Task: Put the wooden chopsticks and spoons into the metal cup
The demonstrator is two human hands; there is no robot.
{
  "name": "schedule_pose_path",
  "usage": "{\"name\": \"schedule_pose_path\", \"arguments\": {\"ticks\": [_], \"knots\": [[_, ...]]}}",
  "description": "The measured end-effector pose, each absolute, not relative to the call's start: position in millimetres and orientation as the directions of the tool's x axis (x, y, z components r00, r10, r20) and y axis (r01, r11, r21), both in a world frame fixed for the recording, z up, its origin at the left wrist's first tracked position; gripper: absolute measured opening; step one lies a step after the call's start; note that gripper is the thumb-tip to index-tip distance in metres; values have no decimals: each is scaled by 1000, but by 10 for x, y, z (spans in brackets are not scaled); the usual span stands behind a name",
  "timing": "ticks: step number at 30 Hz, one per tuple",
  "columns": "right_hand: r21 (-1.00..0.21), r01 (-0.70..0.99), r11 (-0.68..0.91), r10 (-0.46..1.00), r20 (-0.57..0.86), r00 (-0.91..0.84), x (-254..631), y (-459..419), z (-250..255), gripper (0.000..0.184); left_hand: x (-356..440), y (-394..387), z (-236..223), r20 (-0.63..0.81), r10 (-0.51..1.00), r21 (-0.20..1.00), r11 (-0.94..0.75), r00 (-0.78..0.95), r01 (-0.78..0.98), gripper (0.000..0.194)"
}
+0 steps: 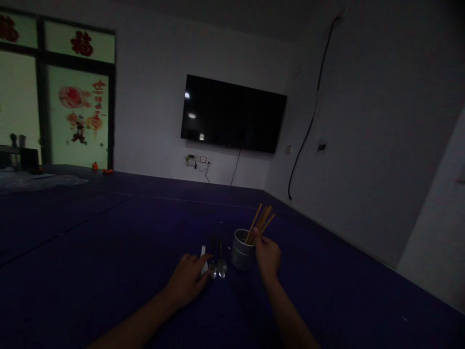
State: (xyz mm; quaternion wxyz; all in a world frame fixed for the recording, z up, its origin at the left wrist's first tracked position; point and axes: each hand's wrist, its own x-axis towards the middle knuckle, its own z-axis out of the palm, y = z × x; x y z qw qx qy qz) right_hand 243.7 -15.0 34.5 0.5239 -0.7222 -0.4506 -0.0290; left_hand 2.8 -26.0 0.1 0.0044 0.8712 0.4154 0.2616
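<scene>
Dark blue surface (127, 232), flat and seamed, before a pale wall (152, 106) bearing a glossy black TV (232, 116). Right of centre, near: a grey cylindrical cup (241, 257), dotted on its side, with slender wooden chopsticks (262, 220) leaning right. My right hand (268, 254) is at its right rim, by the chopsticks; whether it pinches them I cannot tell. My left hand (187, 278), thumb and forefinger parted, is at a smooth white spoon (203, 250), left of shiny metal spoons (221, 266).

Dk blue surface (109, 242), grey cup (241, 258), 2 metal spoons (222, 268), white spoon (203, 250) alongside
</scene>
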Motion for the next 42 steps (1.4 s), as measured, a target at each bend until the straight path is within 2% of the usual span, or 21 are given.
{"name": "schedule_pose_path", "arguments": {"ticks": [9, 15, 28, 42], "knots": [[-724, 689, 39, 652, 541, 531, 2440, -141, 347, 73, 39, -292, 39, 439, 757, 213, -611, 484, 762, 33], [-718, 694, 41, 669, 536, 515, 2460, -107, 329, 74, 37, -280, 39, 414, 777, 214, -589, 474, 779, 32], [-816, 567, 113, 694, 474, 542, 2522, -39, 260, 74, 35, -258, 48, 338, 822, 220, -543, 459, 810, 31], [-811, 577, 91, 695, 467, 547, 2515, -23, 257, 76, 24, -247, 53, 285, 839, 222, -529, 464, 819, 34]]}}
